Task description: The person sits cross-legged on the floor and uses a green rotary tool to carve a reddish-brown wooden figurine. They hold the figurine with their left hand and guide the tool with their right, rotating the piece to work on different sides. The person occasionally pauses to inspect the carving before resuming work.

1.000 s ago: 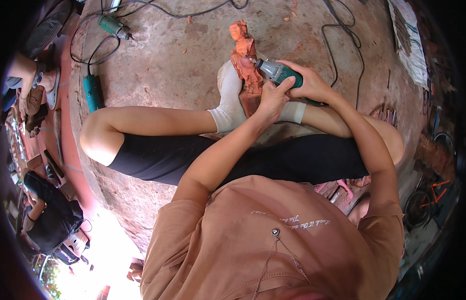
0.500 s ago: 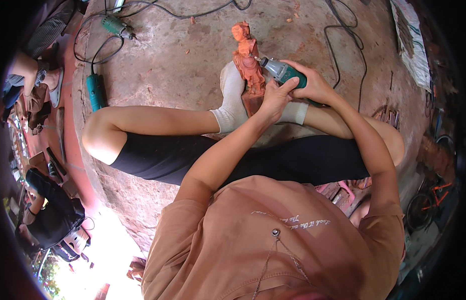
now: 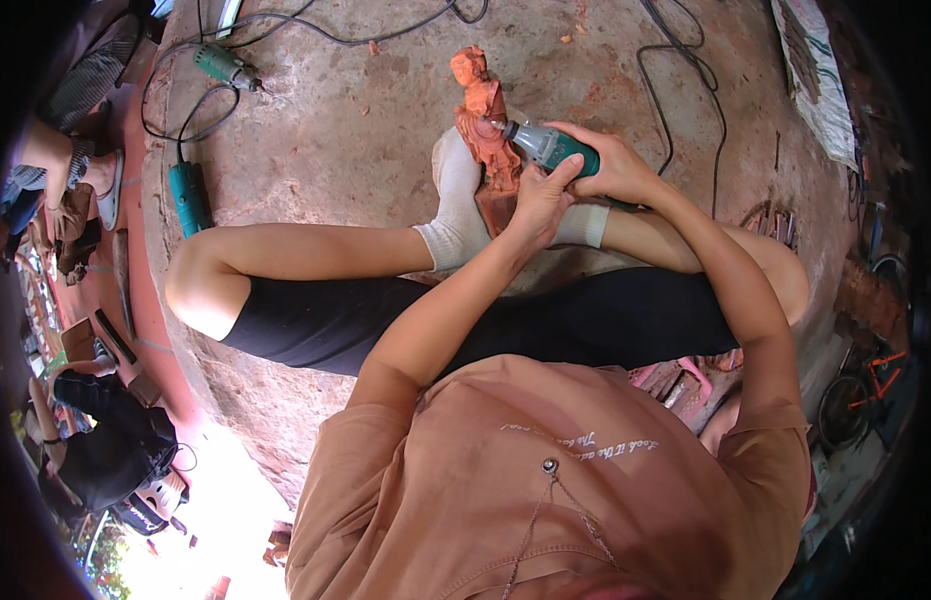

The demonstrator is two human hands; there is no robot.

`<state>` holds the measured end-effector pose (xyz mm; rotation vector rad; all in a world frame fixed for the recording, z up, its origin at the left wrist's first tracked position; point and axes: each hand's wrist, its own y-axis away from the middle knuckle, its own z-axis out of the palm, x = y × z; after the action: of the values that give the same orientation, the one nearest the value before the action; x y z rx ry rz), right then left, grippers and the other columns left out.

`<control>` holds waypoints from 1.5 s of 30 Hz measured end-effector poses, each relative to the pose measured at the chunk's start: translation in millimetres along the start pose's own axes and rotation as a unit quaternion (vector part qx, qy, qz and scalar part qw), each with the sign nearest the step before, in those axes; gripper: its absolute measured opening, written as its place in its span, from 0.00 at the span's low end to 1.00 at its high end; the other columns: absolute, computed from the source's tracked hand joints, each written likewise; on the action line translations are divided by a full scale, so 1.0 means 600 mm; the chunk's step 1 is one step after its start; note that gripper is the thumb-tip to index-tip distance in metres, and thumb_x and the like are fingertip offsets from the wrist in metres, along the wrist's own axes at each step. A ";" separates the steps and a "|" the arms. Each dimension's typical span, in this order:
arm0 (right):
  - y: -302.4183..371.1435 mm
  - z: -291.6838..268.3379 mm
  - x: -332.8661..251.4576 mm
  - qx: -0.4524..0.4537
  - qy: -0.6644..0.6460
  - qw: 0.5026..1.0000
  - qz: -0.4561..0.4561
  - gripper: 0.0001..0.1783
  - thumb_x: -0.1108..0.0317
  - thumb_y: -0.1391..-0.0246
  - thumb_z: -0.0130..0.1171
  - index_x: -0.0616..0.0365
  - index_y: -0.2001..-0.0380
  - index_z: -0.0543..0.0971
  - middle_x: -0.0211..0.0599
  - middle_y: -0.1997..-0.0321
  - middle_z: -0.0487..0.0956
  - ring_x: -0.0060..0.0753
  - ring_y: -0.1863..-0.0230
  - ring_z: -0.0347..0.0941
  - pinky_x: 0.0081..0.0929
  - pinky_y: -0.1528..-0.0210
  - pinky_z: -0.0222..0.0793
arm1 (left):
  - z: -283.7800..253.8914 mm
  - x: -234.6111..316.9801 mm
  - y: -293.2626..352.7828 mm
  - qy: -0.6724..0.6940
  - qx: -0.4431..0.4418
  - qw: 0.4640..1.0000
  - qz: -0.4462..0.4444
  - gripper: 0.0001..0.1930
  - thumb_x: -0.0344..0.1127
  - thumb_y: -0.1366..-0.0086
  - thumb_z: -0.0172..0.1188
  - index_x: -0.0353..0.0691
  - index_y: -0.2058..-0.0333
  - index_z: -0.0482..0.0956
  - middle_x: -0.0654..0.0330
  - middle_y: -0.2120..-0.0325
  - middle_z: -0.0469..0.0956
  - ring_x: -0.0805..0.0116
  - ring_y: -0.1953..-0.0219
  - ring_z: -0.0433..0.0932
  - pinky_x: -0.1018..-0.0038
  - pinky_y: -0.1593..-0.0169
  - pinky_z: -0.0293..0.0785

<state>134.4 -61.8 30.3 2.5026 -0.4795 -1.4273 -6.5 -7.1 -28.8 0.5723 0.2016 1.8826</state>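
A reddish carved wooden figurine (image 3: 479,110) leans between my socked feet, its base toward me. My right hand (image 3: 622,168) is wrapped round a green and grey rotary tool (image 3: 553,147) from its right side. Against the tool's near side presses the thumb of my left hand (image 3: 541,203); its other fingers are partly hidden beside the figurine's lower part. The small bit of the tool points left at the figurine's middle and seems to touch it, though the exact contact is too small to tell.
On the stone slab (image 3: 325,120) lie a second green power tool (image 3: 225,66) and a teal one (image 3: 189,197), with black cords (image 3: 685,70) around. A white sack (image 3: 817,90) is at the far right. Other people sit at the left, one in black (image 3: 115,450).
The view has shifted slightly. The rotary tool's bit has moved a little left and nearer across the figurine's middle. Both hands keep their hold. The person in black has changed arm position.
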 end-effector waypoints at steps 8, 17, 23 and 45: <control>0.009 -0.006 -0.008 -0.002 -0.025 0.999 0.027 0.45 0.68 0.66 0.66 0.49 0.37 0.68 0.38 0.58 0.81 0.29 0.60 0.76 0.29 0.53 0.72 | -0.007 -0.004 -0.011 -0.046 -0.007 0.999 0.006 0.19 0.30 0.35 0.62 0.35 0.49 0.67 0.58 0.56 0.76 0.66 0.56 0.80 0.65 0.53 0.81; 0.004 -0.005 -0.018 -0.004 0.003 1.000 0.010 0.46 0.67 0.67 0.65 0.48 0.37 0.68 0.42 0.59 0.82 0.34 0.60 0.78 0.30 0.55 0.72 | -0.010 -0.003 -0.004 -0.008 -0.012 1.000 0.009 0.18 0.30 0.34 0.60 0.34 0.49 0.66 0.55 0.55 0.76 0.63 0.54 0.80 0.64 0.52 0.81; 0.009 0.000 0.000 0.029 -0.010 0.999 -0.010 0.46 0.64 0.68 0.65 0.47 0.37 0.69 0.46 0.60 0.82 0.40 0.62 0.80 0.33 0.57 0.73 | -0.013 -0.004 -0.013 -0.055 -0.014 0.998 0.004 0.20 0.31 0.35 0.61 0.34 0.48 0.65 0.55 0.54 0.76 0.64 0.54 0.80 0.64 0.52 0.81; 0.011 -0.007 -0.016 0.003 0.000 0.999 0.033 0.46 0.69 0.66 0.67 0.51 0.36 0.68 0.39 0.58 0.80 0.28 0.59 0.76 0.28 0.53 0.72 | -0.008 -0.001 -0.011 -0.036 -0.013 0.999 -0.019 0.21 0.30 0.37 0.63 0.38 0.48 0.66 0.60 0.55 0.75 0.66 0.54 0.78 0.64 0.53 0.80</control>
<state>132.3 -63.8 42.3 2.4670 -0.5622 -1.4024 -3.2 -4.5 -36.0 0.6150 0.1398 1.8222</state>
